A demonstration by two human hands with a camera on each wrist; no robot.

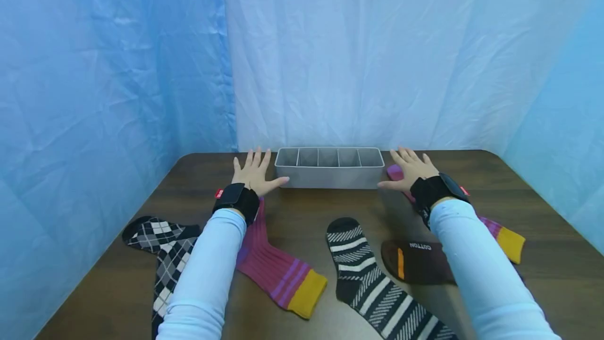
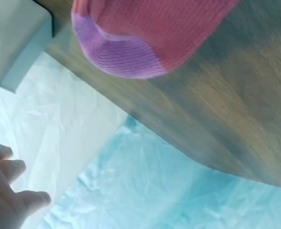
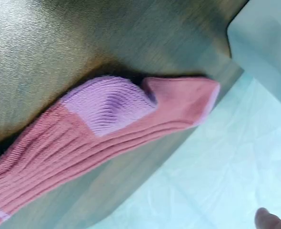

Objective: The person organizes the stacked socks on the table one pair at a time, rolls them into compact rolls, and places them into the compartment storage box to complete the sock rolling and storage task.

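Brown wood-grain table [image 1: 302, 219]: grey five-compartment box [image 1: 329, 177], assorted socks [image 1: 363, 277].

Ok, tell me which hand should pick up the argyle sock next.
Left, I'd judge: the argyle sock lies at the far left, nearer the empty left hand; the right hand is past the other end of the grey box.

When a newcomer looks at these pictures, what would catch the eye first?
Probably the spread left hand and right hand, on either side of the gray divided box near the far edge of the table. Next, perhaps, come a pink sock with its bright yellow cuff, beside the left sleeve, and the dark striped sock, in the middle foreground.
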